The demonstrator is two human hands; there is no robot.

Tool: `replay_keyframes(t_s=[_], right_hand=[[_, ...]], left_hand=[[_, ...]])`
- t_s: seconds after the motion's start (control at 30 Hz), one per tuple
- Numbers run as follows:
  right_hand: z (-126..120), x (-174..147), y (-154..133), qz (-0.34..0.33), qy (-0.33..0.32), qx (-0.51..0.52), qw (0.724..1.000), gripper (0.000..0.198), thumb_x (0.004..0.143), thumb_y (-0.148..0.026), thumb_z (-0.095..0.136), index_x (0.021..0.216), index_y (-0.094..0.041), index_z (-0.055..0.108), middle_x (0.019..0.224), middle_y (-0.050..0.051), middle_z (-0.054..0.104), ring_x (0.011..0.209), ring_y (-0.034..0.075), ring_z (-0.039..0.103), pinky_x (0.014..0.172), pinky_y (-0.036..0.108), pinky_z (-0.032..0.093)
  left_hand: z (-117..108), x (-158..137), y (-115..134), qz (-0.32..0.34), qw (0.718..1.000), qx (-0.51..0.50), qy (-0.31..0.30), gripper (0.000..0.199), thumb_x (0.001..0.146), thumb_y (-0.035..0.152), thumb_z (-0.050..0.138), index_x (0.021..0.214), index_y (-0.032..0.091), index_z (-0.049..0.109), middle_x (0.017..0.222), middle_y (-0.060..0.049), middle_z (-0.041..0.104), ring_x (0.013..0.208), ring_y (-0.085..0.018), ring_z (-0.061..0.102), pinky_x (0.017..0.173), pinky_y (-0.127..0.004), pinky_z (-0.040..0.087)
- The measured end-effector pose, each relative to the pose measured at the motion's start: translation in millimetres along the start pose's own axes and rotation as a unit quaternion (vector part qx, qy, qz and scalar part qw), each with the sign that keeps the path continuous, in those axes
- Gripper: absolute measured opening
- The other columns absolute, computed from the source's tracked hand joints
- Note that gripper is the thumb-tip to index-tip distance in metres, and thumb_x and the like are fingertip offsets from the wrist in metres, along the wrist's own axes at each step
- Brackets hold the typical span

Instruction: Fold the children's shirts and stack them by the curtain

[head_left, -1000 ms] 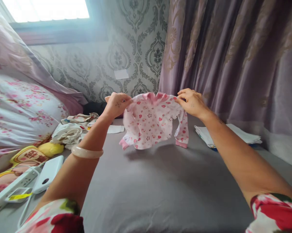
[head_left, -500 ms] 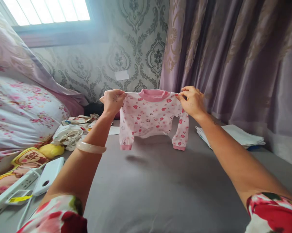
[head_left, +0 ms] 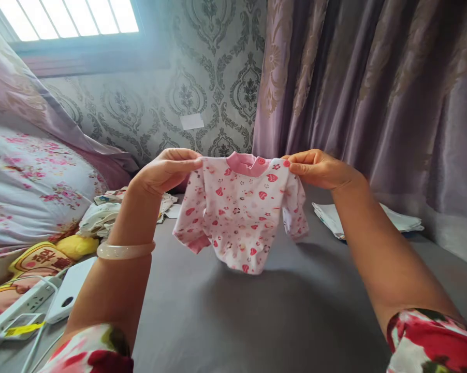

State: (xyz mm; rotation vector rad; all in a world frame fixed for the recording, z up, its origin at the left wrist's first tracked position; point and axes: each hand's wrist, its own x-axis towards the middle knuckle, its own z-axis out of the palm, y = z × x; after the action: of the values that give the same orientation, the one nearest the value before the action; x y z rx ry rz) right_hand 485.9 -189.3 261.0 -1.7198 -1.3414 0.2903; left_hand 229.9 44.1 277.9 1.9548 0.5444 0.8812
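Observation:
A small baby shirt [head_left: 239, 215], white with red hearts and flowers, a pink collar and at least one pink cuff, hangs upright between my hands above the grey sheet. My left hand [head_left: 167, 168] pinches its shoulder on the left, thumb and fingers closed on the cloth. At the opposite shoulder, my right hand [head_left: 321, 168] grips the fabric beside the red buttons. Both sleeves dangle, and the lower hem is swung toward me over its shadow.
Folded white cloths [head_left: 396, 217] lie at the right. On the left are crumpled clothes [head_left: 99, 217], a yellow plush item [head_left: 78, 247], a white power strip [head_left: 22, 311] with cables, and a white box-like device [head_left: 72, 290]. A purple curtain [head_left: 353, 83] hangs behind.
The shirt's body and hem have swung down and toward me, and its sleeves have shifted. Both hands have turned and sit slightly lower, still gripping the shoulders.

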Motion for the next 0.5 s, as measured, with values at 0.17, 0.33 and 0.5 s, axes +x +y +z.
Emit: replay_keyframes(t_s=[0.17,0.33,0.5], right_hand=[[0.7,2.5,-3.1,0.019,0.027,-0.007,0.999,0.04,0.073,-0.065,0.068,0.082,-0.027,0.075,0.085,0.004,0.073,0.095,0.025,0.065,0.077,0.036,0.053],[-2.5,2.1,-1.1,0.01,0.032,0.006,0.999,0.04,0.073,-0.065,0.067,0.082,-0.027,0.075,0.087,0.004,0.074,0.096,0.026,0.065,0.079,0.037,0.052],[-6.5,-1.3,5.0,0.006,-0.047,0.04,0.998,0.046,0.069,-0.068,0.069,0.087,-0.026,0.076,0.091,0.003,0.074,0.096,0.025,0.065,0.082,0.039,0.052]], left_hand=[[-0.8,-1.1,-6.2,-0.052,0.998,-0.033,-0.005,0.022,0.061,0.031,0.081,0.074,0.016,0.073,0.07,-0.007,0.069,0.074,-0.025,0.069,0.067,-0.039,0.056],[-2.5,-0.5,-7.5,-0.024,0.996,-0.082,-0.031,0.025,0.066,0.036,0.078,0.08,0.016,0.073,0.075,-0.007,0.07,0.077,-0.025,0.069,0.07,-0.039,0.057],[-1.9,-2.6,-7.1,-0.006,0.999,-0.041,0.014,0.024,0.069,0.037,0.076,0.079,0.016,0.073,0.072,-0.007,0.068,0.08,-0.026,0.069,0.069,-0.039,0.056]])
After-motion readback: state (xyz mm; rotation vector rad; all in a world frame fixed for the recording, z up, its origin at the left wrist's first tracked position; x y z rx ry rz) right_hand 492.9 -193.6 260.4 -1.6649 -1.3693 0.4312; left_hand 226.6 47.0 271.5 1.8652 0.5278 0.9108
